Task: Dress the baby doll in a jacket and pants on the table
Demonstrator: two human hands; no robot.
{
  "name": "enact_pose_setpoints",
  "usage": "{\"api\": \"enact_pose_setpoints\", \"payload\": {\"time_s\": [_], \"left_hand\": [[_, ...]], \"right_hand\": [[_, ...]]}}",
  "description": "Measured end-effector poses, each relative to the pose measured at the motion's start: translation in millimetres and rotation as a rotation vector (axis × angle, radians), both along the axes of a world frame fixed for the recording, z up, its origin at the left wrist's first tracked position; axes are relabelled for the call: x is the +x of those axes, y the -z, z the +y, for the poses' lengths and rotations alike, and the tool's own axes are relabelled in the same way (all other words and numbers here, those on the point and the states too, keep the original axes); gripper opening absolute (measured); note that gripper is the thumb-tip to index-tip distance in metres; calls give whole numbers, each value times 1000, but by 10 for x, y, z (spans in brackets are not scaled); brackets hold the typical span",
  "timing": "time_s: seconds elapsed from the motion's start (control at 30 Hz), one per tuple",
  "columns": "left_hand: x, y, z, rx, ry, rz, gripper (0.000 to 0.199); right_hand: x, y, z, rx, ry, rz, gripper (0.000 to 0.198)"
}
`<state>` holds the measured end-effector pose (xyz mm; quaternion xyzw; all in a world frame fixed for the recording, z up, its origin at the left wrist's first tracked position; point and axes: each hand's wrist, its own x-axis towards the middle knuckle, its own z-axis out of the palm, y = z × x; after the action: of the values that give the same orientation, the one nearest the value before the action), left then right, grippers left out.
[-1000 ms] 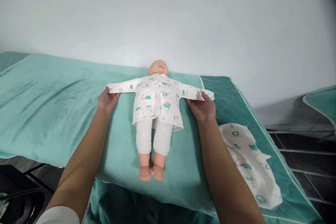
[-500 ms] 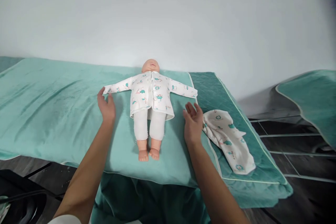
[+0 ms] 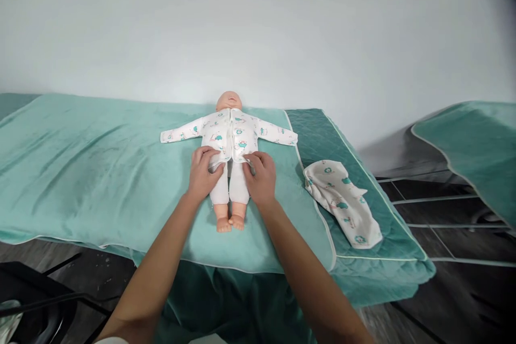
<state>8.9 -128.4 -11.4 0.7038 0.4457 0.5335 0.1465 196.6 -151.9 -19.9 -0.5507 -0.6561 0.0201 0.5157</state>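
Note:
A baby doll [image 3: 229,101] lies on its back, dressed in a white printed jacket [image 3: 220,131] with long sleeves and in white trousers [image 3: 238,180]. Its bare feet point toward me and both sleeves are spread out sideways. My left hand [image 3: 202,172] grips the jacket's lower front hem on the left side, fingers on top and thumb below. On the right side of the opening, my right hand [image 3: 261,174] holds the same hem between thumb and fingers. The jacket's outer lower corners are hidden under both hands.
A light green cover [image 3: 100,172] lies over a darker quilted pad [image 3: 318,134]. Folded printed baby clothing [image 3: 342,204] rests on the right. A white wall [image 3: 258,43] stands behind, metal rails [image 3: 443,199] at right, a black object [image 3: 36,290] at lower left.
Both hands have come inward from beside the sleeves to the jacket's hem and closed on it. The view has shifted slightly.

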Motion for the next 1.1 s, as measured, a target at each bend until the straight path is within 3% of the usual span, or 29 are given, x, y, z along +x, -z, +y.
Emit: {"api": "enact_pose_setpoints", "payload": {"time_s": [0.1,0.23,0.3,0.37,0.67,0.77,0.83,0.97,1.1], "left_hand": [[-22,17,54,-98,-11,-216,6],[-128,56,125,-342,-41,-762,23],[-166,71,159,-388,-9,-961,24],[-181,82,177,-385,8,-1038,23],[-222,134,86,-281,-142,-1046,28],[-254,159,50,-226,-221,-988,33],[-266,176,16,-183,-255,-932,33],[-244,178,-99,-141,-291,-772,26],[-197,119,-271,-133,-272,-477,10]], "right_hand": [[43,37,83,-61,8,245,14],[164,115,168,-126,15,900,21],[201,136,192,-142,-7,1102,24],[210,136,193,-166,-32,1174,31],[218,51,-46,-190,-100,1246,56],[230,99,-235,-187,-86,1149,64],[299,140,-374,-210,-77,975,58],[704,117,-623,-190,33,278,37],[1295,-51,-850,-202,309,-347,45]]}}
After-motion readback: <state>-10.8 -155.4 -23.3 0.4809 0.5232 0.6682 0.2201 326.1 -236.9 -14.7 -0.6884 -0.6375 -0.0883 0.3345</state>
